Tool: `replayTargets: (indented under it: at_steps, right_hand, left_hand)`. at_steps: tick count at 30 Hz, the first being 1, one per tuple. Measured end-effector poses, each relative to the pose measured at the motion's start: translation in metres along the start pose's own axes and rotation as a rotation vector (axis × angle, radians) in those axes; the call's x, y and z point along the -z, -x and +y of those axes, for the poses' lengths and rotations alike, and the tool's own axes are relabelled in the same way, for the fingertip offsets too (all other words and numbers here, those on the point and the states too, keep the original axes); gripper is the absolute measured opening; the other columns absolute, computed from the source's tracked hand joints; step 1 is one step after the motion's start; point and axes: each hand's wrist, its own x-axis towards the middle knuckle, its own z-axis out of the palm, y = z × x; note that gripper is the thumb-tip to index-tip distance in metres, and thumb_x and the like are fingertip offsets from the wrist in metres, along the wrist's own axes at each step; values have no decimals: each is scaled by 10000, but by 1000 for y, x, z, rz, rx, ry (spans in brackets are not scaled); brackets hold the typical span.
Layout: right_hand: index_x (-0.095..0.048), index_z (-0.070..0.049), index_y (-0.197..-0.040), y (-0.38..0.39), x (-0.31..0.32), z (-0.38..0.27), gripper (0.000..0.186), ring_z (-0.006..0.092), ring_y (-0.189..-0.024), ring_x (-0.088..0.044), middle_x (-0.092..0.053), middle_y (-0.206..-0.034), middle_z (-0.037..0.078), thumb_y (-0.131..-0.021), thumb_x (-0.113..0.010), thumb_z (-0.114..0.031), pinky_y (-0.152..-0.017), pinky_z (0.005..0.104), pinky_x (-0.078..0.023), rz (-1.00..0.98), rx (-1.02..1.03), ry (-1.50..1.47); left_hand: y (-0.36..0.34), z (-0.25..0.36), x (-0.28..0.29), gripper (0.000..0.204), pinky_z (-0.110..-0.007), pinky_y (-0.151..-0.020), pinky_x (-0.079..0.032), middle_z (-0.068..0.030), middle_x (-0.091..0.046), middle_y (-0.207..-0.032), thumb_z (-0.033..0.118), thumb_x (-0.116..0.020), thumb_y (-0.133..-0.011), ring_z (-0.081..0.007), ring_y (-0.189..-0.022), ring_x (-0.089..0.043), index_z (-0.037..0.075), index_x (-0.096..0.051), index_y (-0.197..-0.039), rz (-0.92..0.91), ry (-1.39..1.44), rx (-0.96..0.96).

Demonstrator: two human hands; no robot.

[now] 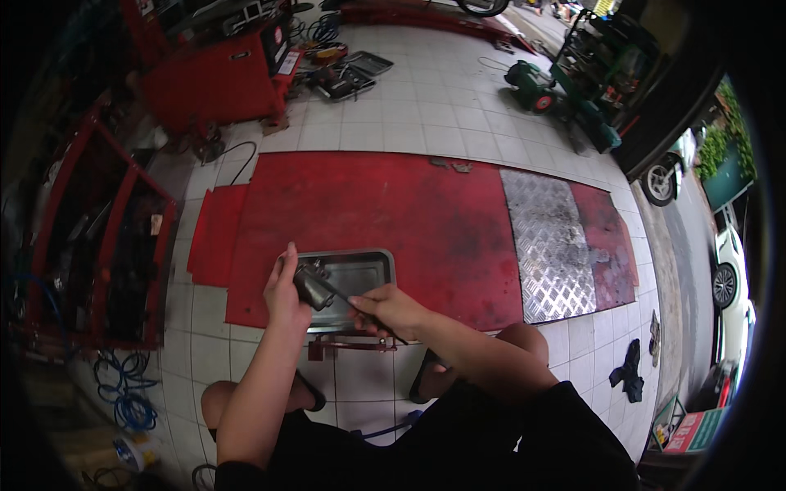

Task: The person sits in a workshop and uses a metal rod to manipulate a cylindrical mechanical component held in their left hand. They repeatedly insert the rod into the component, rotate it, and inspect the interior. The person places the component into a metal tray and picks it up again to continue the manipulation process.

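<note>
A steel tray lies on a red platform in front of me. Over the tray's left part, my left hand is closed on a grey metal cylindrical part, which is tilted. My right hand, just to the right, grips a dark slim tool reaching toward the metal part; whether its tip touches cannot be told. A red metal bracket shows below the tray's near edge.
A diamond-plate panel is at right, a red rack and blue hose at left. Behind are a red machine, toolboxes and a green compressor. Dark cloths lie at right.
</note>
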Motion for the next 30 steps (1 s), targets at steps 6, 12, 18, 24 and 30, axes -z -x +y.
replayTargets:
  at_steps: [6, 12, 18, 24, 30]
  right_hand:
    - [-633, 64, -998, -2, -5, -7, 368, 74, -500, -425, -607, -741, 67, -943, -698, -295, -410, 224, -294, -27, -23, 110]
    - [-609, 43, -955, -11, 3, 4, 376, 77, -563, -448, -590, -791, 80, -984, -632, -331, -432, 239, -317, -117, -72, -146]
    - [-592, 36, -997, -2, 1, -7, 290, 77, -566, -457, -597, -803, 74, -945, -694, -230, -440, 239, -347, -68, -29, -14]
    - [-577, 34, -990, -11, 1, -2, 312, 71, -535, -421, -588, -780, 65, -949, -692, -253, -431, 234, -308, -180, -158, -326]
    - [-596, 51, -999, -2, -10, -10, 299, 66, -549, -404, -566, -755, 65, -997, -622, -247, -447, 228, -296, -52, 33, -53]
  left_hand:
    - [5, 3, 11, 529, -332, -876, -508, -10, -598, -1118, 318, -778, -877, -123, -998, -587, 33, -581, -1277, 104, 4, 67]
    - [6, 4, 4, 510, -332, -858, -506, -7, -588, -1062, 316, -758, -896, -117, -970, -580, 33, -567, -1274, 60, -24, 66]
    - [9, 5, 3, 463, -331, -813, -522, 1, -581, -1048, 308, -745, -907, -115, -943, -583, 56, -580, -1259, 60, -8, 89]
    - [4, 5, 10, 382, -325, -831, -518, 9, -597, -1031, 291, -741, -911, -115, -930, -591, 77, -615, -1201, 79, -11, 59]
    - [9, 7, 9, 472, -320, -881, -501, -2, -595, -1129, 295, -754, -901, -116, -1006, -578, 65, -605, -1285, 37, 2, 95]
